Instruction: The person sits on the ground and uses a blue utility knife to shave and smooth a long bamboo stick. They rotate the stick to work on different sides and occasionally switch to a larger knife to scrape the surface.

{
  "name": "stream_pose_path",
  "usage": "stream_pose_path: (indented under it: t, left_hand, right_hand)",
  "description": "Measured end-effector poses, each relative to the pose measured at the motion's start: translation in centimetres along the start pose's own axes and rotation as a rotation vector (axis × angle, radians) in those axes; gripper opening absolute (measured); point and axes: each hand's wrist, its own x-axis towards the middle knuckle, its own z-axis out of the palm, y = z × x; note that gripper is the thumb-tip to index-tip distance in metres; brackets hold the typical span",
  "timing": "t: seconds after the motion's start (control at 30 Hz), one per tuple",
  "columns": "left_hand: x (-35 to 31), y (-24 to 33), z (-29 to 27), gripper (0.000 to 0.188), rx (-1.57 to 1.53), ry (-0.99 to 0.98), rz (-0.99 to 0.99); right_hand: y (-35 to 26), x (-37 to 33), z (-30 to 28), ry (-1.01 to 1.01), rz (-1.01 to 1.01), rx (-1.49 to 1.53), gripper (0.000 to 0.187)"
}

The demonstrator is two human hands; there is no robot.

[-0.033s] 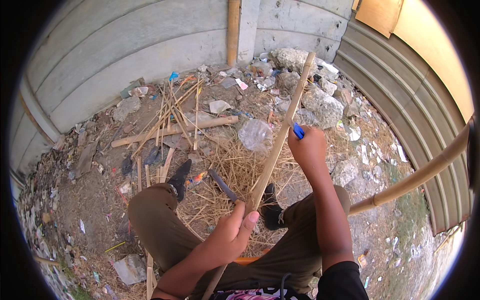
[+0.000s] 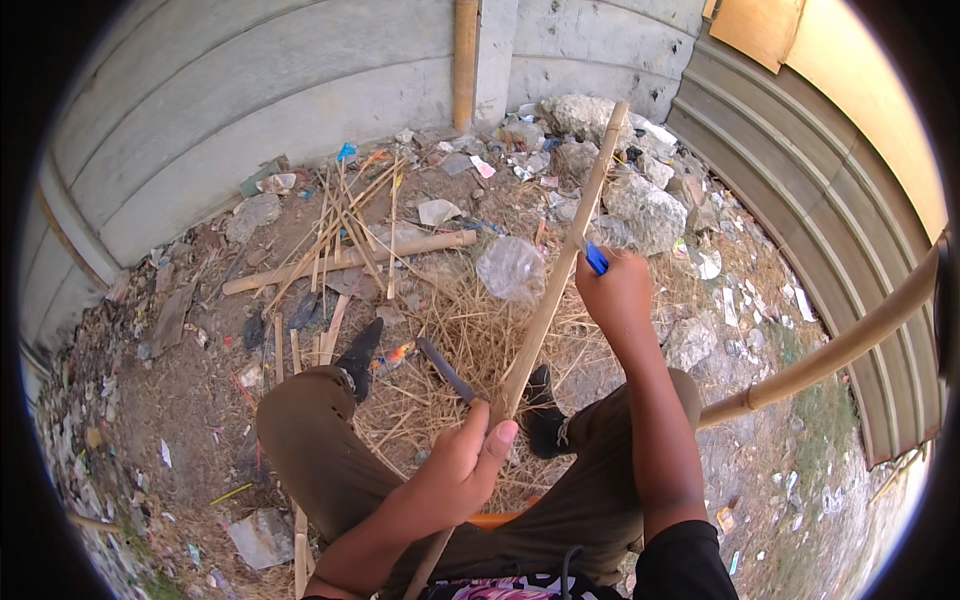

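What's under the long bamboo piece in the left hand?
Straw-like shavings flank the bamboo piece just beyond the left hand; rocks show beside its far part. What it and the hand directly cover cannot be seen.

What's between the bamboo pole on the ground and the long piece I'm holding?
In the head view, crumpled clear plastic and dry straw lie between the bamboo pole and the long piece.

Head-worn fisheye — above left hand, right hand — facing down, close.
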Motion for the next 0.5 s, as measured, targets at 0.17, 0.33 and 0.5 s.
stream_pose_path:
  t: [0.17,0.33,0.5]
  left_hand:
    - [-0.1,0.4,-0.2,0.033,0.073,0.015,0.021]
    - [-0.4,1.7,-0.2,0.033,0.141,-0.005,-0.046]
    - [-0.6,1.3,0.4,0.031,0.198,-0.033,-0.002]
  right_hand:
    - [0.2,1.0,-0.2,-0.066,0.079,-0.022,0.025]
    - [0.9,2.0,-0.3,-0.05,0.136,-0.054,0.034]
    - [3.6,3.6,-0.3,0.015,0.279,-0.069,0.037]
